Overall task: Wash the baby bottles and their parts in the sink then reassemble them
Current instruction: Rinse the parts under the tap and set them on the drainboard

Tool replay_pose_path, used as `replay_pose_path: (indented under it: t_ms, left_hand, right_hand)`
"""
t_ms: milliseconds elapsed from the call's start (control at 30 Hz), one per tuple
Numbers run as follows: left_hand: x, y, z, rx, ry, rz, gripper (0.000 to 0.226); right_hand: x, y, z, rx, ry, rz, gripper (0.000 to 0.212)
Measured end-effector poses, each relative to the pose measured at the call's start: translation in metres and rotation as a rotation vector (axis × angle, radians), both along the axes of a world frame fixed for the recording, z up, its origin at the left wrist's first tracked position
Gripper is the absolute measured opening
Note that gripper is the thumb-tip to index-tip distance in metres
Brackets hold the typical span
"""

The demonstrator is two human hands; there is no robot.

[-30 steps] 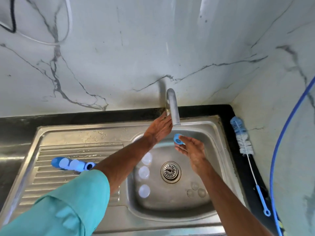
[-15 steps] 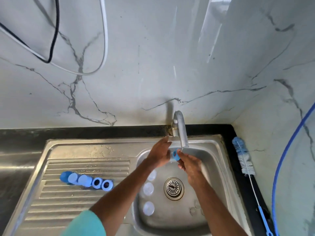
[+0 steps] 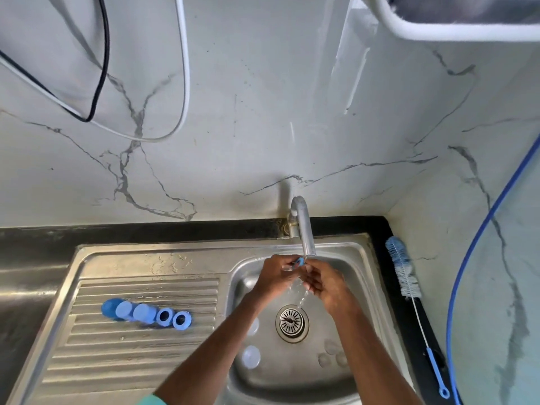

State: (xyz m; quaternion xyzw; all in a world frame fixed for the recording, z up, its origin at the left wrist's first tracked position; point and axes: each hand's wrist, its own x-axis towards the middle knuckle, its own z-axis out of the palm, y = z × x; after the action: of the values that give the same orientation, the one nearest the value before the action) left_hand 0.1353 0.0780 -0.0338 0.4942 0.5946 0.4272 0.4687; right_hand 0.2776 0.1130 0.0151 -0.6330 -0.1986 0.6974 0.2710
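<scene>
Left hand and right hand pinch a blue ring under the tap. Blue parts line the drainboard. Clear pieces likely still need washing, and nothing is reassembled.

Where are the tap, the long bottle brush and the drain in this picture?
tap (image 3: 305, 229): head view, on the middle of its metal spout.
bottle brush (image 3: 401, 270): head view, on its blue and white bristles.
drain (image 3: 292, 323): head view, on the centre of its strainer.
</scene>
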Motion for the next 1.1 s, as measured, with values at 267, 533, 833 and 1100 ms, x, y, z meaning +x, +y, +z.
replay_pose_path:
  t_ms: [267, 533, 833, 1100]
  left_hand:
    - [-0.003, -0.002, 0.010, -0.088, -0.243, -0.068, 0.050]
    - [0.020, -0.016, 0.017, 0.213, 0.239, 0.172, 0.027]
    - [0.021, -0.023, 0.021, 0.001, -0.068, 0.448, 0.010]
    - [0.039, -0.001, 0.034, -0.352, -0.282, 0.677, 0.015]
  right_hand:
    - [0.006, -0.001, -0.007, -0.261, 0.333, -0.189, 0.020]
    - [0.001, -0.009, -0.002, -0.013, 0.225, -0.211, 0.026]
    - [-0.011, -0.023, 0.006, 0.260, 0.027, -0.048, 0.012]
    - [0.004, -0.035, -0.013, 0.614, -0.330, 0.138, 0.014]
